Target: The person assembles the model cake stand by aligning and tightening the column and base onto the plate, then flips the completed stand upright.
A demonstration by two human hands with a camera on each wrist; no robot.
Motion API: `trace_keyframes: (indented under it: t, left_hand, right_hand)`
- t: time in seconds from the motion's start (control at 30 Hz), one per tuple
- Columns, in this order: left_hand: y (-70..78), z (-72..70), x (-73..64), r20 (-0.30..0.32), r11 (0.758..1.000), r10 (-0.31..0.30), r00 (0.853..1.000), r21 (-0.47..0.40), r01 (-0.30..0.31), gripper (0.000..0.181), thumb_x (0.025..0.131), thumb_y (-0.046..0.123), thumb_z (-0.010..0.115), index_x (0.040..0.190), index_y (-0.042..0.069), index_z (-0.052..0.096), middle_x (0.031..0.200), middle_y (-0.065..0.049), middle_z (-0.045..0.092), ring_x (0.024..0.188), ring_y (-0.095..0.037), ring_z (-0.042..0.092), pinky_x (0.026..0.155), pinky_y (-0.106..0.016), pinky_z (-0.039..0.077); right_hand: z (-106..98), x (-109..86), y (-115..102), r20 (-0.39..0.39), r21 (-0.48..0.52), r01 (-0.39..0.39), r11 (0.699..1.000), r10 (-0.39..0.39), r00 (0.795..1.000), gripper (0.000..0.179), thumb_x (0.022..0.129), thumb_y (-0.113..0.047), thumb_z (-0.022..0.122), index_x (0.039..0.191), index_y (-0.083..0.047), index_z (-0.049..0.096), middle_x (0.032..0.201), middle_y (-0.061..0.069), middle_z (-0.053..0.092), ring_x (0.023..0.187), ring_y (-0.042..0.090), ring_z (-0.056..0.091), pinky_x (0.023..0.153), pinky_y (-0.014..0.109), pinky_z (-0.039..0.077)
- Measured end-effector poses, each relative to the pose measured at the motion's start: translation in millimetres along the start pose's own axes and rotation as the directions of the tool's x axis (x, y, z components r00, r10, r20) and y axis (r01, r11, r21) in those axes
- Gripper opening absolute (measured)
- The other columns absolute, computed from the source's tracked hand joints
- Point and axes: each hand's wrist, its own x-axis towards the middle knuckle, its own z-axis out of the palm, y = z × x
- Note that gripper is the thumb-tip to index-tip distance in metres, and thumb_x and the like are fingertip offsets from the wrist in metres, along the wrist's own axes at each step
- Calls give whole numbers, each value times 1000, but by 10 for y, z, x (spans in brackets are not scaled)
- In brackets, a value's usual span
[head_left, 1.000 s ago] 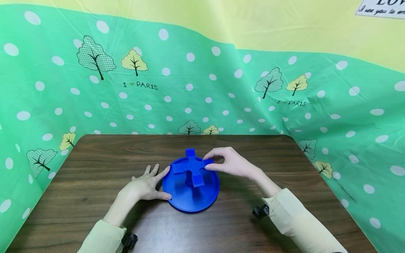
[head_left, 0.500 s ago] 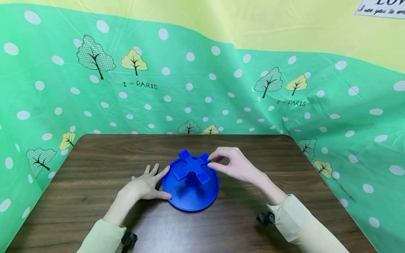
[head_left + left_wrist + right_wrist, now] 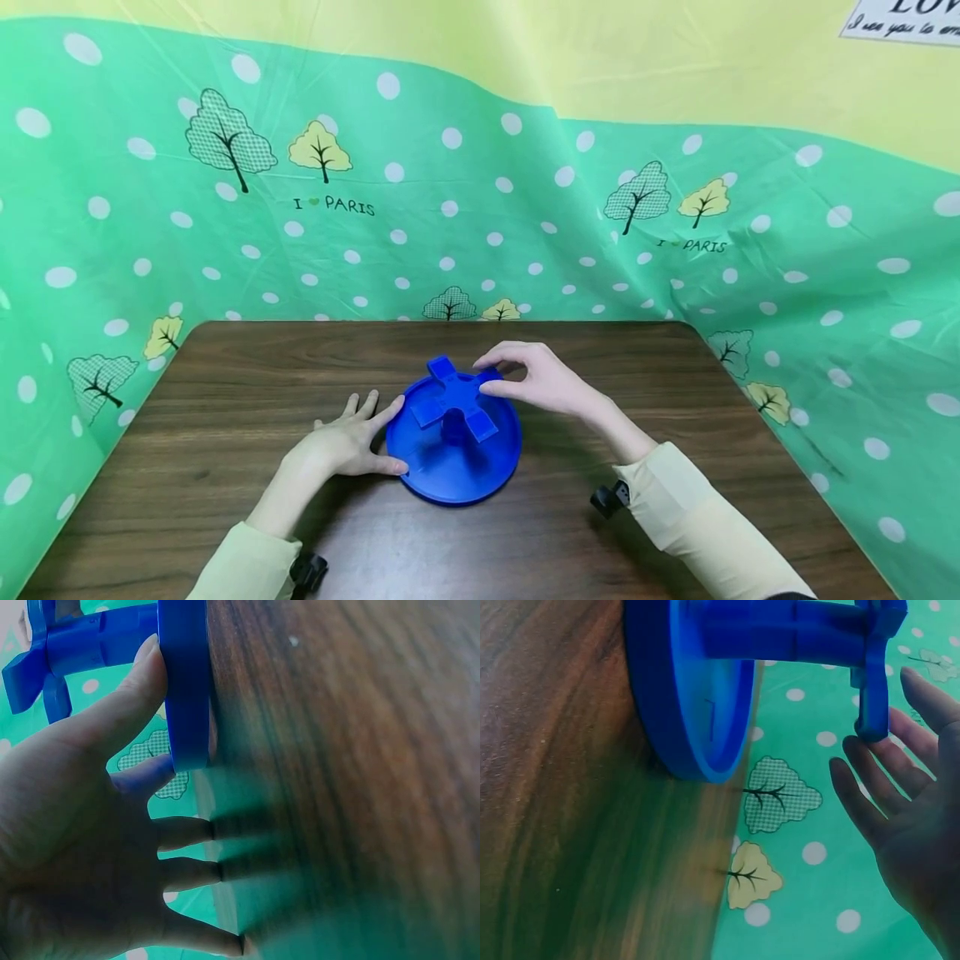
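A blue round base [image 3: 435,479] stands on the table with a post [image 3: 754,630] rising from its middle. On top of the post sits a blue cross-shaped piece [image 3: 459,394] with flared arms. My left hand [image 3: 341,443] lies at the base's left side, fingers spread and straight, the thumb touching the rim and the index finger against its edge. My right hand [image 3: 547,379] is at the far right arm of the cross, with thumb and index finger on either side. In the right wrist view its fingertips meet that arm, while the thumb stands apart from it.
The brown wood-grain table [image 3: 270,358] extends around the base. A green and yellow printed cloth [image 3: 480,200] hangs behind the table and along both sides. Black devices are strapped at both wrists, below the sleeve cuffs.
The cross turned on its post between one second and half a second ago, then kept its angle. My right hand shifted right, then back left. The left hand and base stayed put.
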Motion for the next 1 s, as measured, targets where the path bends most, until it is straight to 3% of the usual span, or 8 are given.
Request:
trace_keyframes:
  t: [0.13,0.37,0.53,0.8,1.0]
  left_hand:
    - [2,-3,2,2,1000,-3,1000,-2,3,105,84,66,74,165,24,23,171,-27,14,156,-56,10,103,-91,18]
    - [2,-5,-7,0,1000,2,1000,5,-2,104,84,66,73,165,24,22,171,-27,14,156,-57,10,103,-91,19]
    - [-1,-5,-13,-3,1000,6,1000,4,-6,104,85,66,73,165,24,22,171,-27,15,156,-57,11,102,-92,18]
    - [-5,0,-17,0,1000,9,1000,5,-9,104,85,65,73,165,23,22,170,-28,15,156,-57,11,102,-92,19]
    - [-7,2,-7,-4,1000,16,1000,7,-16,104,85,66,73,165,22,23,170,-28,16,156,-57,11,102,-92,19]
  right_hand:
    - [15,-31,15,14,-5,-7,1000,7,1000,30,90,-34,81,118,-24,76,114,-11,74,105,8,65,81,29,62]
    - [14,-136,-9,27,-8,-6,1000,6,1000,28,90,-32,81,117,-25,76,112,-11,74,104,9,66,84,38,62]
    - [26,-222,-33,37,-20,10,1000,-10,999,29,89,-34,81,117,-27,76,110,-13,74,103,9,67,86,31,60]
    - [27,-292,-147,58,-21,68,997,-67,996,22,93,-32,78,114,-25,78,107,-10,75,99,7,68,81,33,62]
    - [-16,-178,-132,-70,-73,137,988,-142,987,18,92,-24,79,109,-19,78,102,-6,75,95,7,67,83,31,59]
